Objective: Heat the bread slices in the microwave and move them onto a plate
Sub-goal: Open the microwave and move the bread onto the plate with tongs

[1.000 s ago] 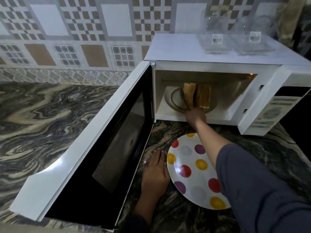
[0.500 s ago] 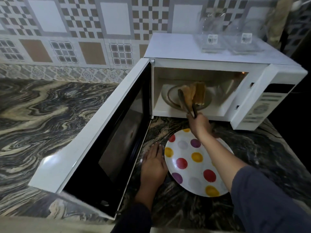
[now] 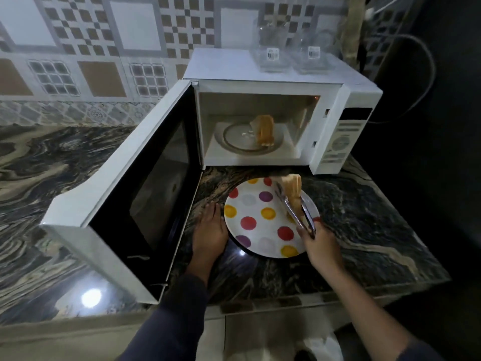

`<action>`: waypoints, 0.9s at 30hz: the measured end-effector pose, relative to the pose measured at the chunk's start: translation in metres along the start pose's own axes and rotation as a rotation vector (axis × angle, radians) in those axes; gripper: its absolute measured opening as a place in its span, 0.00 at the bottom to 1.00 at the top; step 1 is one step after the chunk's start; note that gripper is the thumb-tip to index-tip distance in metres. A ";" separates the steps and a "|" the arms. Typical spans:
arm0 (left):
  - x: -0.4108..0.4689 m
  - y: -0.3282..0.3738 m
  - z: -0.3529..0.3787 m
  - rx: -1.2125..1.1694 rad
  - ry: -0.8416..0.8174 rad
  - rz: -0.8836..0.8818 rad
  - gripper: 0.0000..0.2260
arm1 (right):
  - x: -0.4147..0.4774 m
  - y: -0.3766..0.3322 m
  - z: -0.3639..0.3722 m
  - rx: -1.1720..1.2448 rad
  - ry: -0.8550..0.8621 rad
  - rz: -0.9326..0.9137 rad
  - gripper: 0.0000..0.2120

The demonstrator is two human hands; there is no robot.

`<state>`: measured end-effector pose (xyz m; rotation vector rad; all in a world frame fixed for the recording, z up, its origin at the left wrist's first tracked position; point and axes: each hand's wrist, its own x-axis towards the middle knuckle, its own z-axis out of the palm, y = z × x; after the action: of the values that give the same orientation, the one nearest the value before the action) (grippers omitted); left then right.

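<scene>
Holding tongs (image 3: 296, 212) in right hand (image 3: 321, 246), clamping one bread slice (image 3: 292, 190) upright over plate (image 3: 256, 230); another slice (image 3: 265, 132) standing inside microwave (image 3: 260, 84); left hand (image 3: 209, 231) lying flat, open.

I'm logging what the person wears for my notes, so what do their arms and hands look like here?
Both arms wear dark navy long sleeves: the left sleeve reaches close to the wrist, the right sleeve is pushed up the forearm. The left hand and right hand are bare, with no gloves; no rings or watch visible.

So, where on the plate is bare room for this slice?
The dotted plate is bare across its left and middle, between the left hand and the tongs. Its right edge is crowded: right hand, tongs and held bread slice.
</scene>
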<state>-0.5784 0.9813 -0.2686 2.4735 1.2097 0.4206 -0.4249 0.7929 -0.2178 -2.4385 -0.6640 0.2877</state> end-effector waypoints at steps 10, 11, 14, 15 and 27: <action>-0.001 0.002 -0.003 0.017 -0.044 -0.014 0.25 | -0.014 0.020 -0.004 -0.020 -0.022 0.096 0.20; -0.001 0.002 -0.003 0.017 -0.044 -0.013 0.23 | -0.014 0.020 -0.005 -0.002 -0.005 0.094 0.21; -0.001 0.000 -0.002 0.018 -0.028 -0.014 0.22 | -0.017 0.019 -0.009 0.029 0.038 0.094 0.23; -0.001 0.000 -0.002 0.020 -0.025 -0.013 0.22 | -0.018 0.018 -0.011 0.024 0.047 0.085 0.24; -0.001 0.002 -0.006 -0.014 0.004 -0.016 0.21 | 0.031 -0.071 -0.022 0.151 0.132 -0.144 0.24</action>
<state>-0.5799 0.9802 -0.2627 2.4505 1.2228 0.4292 -0.4191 0.8481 -0.1597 -2.2320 -0.7279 0.1134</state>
